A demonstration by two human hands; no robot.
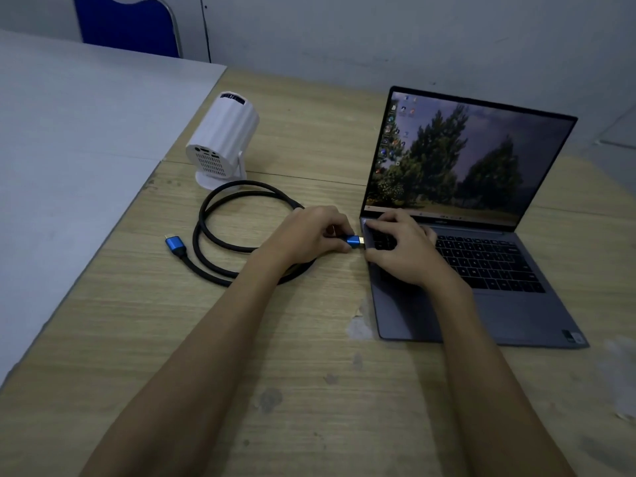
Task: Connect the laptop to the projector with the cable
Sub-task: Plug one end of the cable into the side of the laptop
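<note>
An open grey laptop (pixel 481 304) with a lit tree wallpaper stands on the right of the wooden table. My left hand (pixel 313 235) pinches one blue plug (pixel 354 241) of the black braided cable (pixel 220 242), its gold tip right at the laptop's left edge. Whether the tip is inside the port, I cannot tell. My right hand (pixel 402 246) rests flat on the keyboard's left corner, fingers spread, holding the laptop down. The cable lies coiled on the table, its other blue plug (pixel 176 245) loose at the left. A white projector (pixel 223 139) stands behind the coil, its port side facing me.
A pale grey table (pixel 69 149) butts against the wooden table (pixel 309 390) on the left. A blue chair (pixel 127 25) stands at the back left, against the grey wall. Chipped spots mark the wood near the laptop's front left corner.
</note>
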